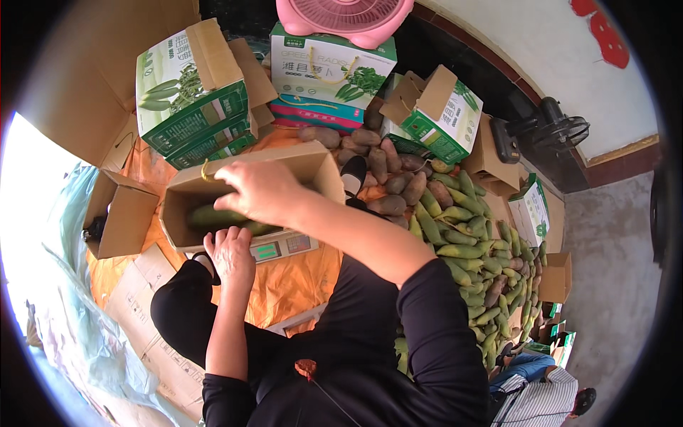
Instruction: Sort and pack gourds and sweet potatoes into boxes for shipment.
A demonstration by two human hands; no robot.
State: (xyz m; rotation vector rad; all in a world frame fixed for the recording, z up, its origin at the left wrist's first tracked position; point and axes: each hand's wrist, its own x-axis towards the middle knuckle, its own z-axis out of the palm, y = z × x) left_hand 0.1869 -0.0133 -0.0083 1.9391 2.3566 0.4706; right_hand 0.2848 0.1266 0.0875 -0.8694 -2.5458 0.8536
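In front of me an open cardboard box stands on a scale with a lit green display. Green radishes lie inside it, partly hidden by my hands. My left hand has its fingers hooked over the box's near rim. Above the opening, my right hand reaches across from the right, with thumb and fingers apart and nothing visible between them. Its lower fingers are close to a radish; whether they touch it I cannot tell. A yellow cord handle sticks up at the far rim.
Green radishes are heaped on my right, with brownish-red tubers beyond. Printed cartons stand at the back; a pink fan rests on another carton. Orange sheeting covers the floor. Another person sits at lower right.
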